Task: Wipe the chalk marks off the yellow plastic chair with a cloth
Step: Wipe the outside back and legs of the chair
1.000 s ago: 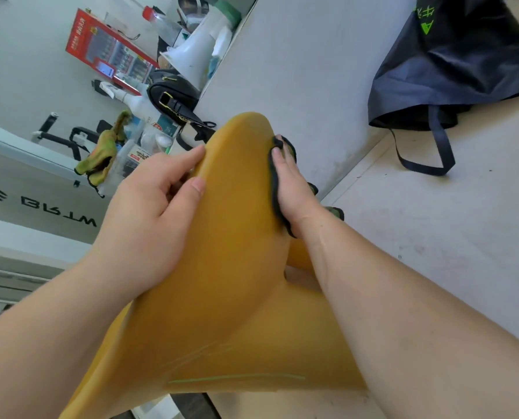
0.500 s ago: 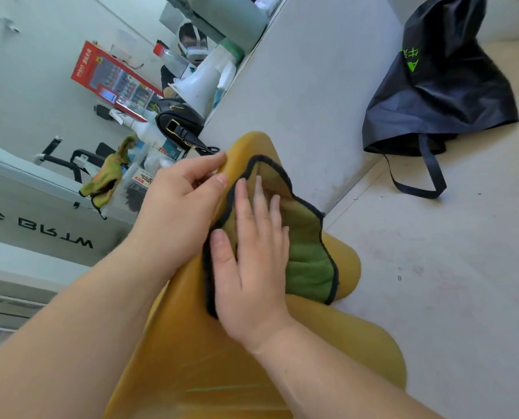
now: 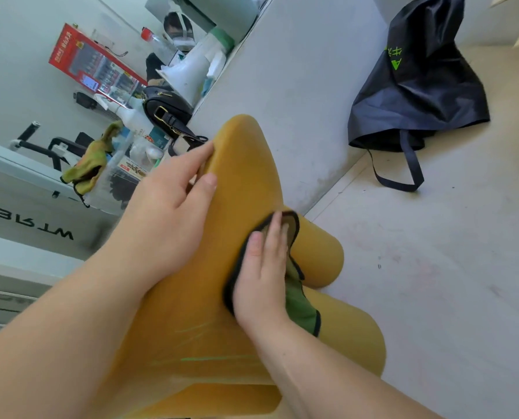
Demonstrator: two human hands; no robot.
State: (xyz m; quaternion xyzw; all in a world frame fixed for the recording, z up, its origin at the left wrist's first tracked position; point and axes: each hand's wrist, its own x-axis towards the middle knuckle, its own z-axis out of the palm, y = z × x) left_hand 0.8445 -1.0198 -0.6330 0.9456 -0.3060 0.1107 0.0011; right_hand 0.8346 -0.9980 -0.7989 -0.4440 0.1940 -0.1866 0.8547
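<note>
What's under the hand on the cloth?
Under the right hand lies the green cloth, pressed flat on the yellow chair. Any chalk beneath the cloth is covered; green chalk marks show lower down.

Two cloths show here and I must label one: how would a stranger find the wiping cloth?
Start at the yellow chair in the middle. On it, the green black-edged cloth lies under the flat right hand; the other cloth hangs far left, untouched.

The scene is evenly and brightly lit, soft shadows are cast, and wide-angle distortion is seen at the edges.
</note>
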